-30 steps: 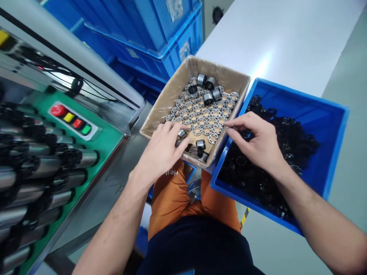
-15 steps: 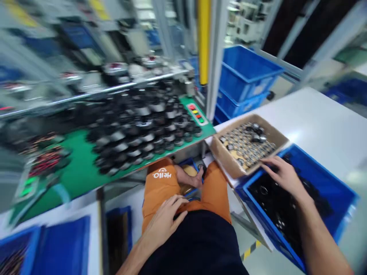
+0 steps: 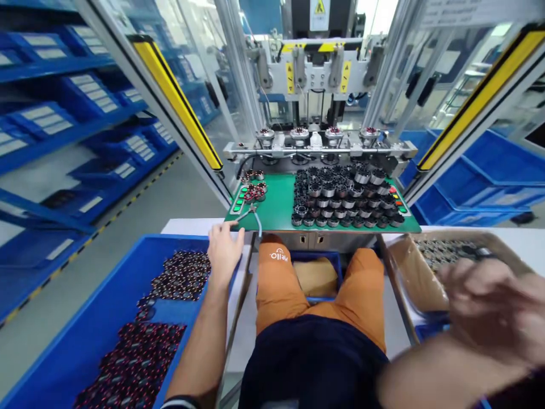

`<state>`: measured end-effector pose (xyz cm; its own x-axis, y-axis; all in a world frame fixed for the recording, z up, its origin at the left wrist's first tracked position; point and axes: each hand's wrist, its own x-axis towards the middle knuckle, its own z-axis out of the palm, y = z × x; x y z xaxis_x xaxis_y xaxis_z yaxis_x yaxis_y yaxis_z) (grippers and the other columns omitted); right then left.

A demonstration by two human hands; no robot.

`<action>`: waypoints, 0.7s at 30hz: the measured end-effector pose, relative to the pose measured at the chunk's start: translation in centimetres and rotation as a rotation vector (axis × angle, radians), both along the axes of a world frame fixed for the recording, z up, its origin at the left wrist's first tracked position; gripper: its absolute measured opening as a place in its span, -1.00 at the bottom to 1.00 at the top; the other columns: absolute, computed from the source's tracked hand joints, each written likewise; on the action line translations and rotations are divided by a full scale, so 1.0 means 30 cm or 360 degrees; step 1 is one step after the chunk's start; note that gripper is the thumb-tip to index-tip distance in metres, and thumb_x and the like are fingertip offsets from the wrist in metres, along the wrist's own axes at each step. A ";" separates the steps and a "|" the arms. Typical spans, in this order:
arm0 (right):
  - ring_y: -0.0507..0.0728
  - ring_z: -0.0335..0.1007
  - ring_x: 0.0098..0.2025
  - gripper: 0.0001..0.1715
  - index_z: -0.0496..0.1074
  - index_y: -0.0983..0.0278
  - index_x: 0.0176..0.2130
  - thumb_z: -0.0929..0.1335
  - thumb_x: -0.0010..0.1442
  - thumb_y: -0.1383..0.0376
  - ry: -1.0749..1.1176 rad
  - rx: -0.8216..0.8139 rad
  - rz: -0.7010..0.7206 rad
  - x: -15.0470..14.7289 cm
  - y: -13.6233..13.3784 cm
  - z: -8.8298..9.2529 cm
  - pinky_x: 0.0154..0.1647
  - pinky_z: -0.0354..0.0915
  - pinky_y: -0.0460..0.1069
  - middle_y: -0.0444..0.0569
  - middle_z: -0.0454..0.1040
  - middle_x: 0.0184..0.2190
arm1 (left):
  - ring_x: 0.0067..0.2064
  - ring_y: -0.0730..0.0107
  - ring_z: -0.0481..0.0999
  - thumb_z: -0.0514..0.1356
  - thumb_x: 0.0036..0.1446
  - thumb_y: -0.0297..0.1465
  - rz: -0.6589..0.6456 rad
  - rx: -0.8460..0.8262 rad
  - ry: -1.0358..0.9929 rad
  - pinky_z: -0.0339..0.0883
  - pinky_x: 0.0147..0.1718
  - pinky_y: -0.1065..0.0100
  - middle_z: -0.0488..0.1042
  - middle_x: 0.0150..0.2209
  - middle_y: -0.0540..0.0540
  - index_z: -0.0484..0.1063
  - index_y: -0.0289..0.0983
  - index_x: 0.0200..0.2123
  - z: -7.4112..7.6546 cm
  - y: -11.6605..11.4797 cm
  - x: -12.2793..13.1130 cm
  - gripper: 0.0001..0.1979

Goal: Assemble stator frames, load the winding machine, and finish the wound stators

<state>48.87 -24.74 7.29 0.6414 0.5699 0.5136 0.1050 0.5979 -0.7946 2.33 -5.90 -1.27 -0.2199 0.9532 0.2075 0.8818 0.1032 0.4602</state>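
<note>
My left hand (image 3: 225, 250) is at the front left edge of the green work surface (image 3: 276, 207), fingers apart and nothing in it. Its fingertips are close to the handle of a pair of pliers (image 3: 254, 210) lying there. Behind the pliers sits a small group of copper-wound motor stators (image 3: 255, 192). Black-and-silver ring-shaped cores (image 3: 336, 196) stand stacked in rows on the right of that surface. Smeared by motion, my right hand (image 3: 485, 307) is raised in front of the cardboard box (image 3: 419, 272), which holds many small metal parts; its fingers are too blurred to read.
A large blue bin (image 3: 128, 272) with wound stators stands at my left. Ahead is a machine with several stator-topped holders on a rail (image 3: 319, 150), flanked by yellow light-curtain bars (image 3: 174, 102). Blue crates (image 3: 468, 176) are stacked at the right, shelves of blue bins (image 3: 76, 102) at the left.
The view has swung left to face the machine. My left hand has gone from my lap to the work surface beside the pliers. My right hand has lifted away from the blue bin of black parts.
</note>
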 end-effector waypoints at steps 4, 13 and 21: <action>0.26 0.28 -0.46 -0.84 0.80 -0.25 -0.22 0.68 0.15 -0.07 0.0131 0.0003 0.0343 -0.263 0.241 0.027 -0.45 0.22 0.22 0.04 0.46 -0.45 | 0.45 -0.30 0.57 0.13 0.64 -0.25 0.0001 -0.0092 0.0128 0.57 0.39 -0.10 0.56 0.33 -0.44 0.57 -0.24 0.42 0.018 0.029 -0.029 -0.54; 0.24 0.67 -0.36 -0.70 0.89 0.06 -0.12 0.70 0.35 -0.06 -0.0149 -0.0872 0.0856 -0.358 0.149 -0.222 -0.31 0.64 0.10 0.05 0.76 -0.34 | 0.20 -0.25 0.77 0.10 0.60 -0.36 0.0096 -0.0423 0.0099 0.57 0.18 0.01 0.66 0.24 -0.48 0.56 -0.34 0.30 0.033 0.105 -0.082 -0.61; 0.44 0.81 -0.28 -0.54 0.89 -0.19 0.01 0.60 0.37 -0.35 -0.0361 -0.1362 0.1199 -0.526 0.130 -0.416 -0.19 0.75 0.32 -0.03 0.79 -0.28 | -0.19 0.09 0.64 -0.01 0.52 -0.32 -0.0211 -0.0550 -0.0415 0.42 -0.11 0.24 0.53 -0.34 -0.10 0.39 -0.15 -0.22 0.055 -0.111 -0.089 -0.76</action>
<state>33.08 -20.86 -5.19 -0.0651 0.9843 -0.1643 0.1431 -0.1537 -0.9777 -0.36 -9.23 0.37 -0.0942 0.9802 -0.1743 0.7570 0.1842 0.6269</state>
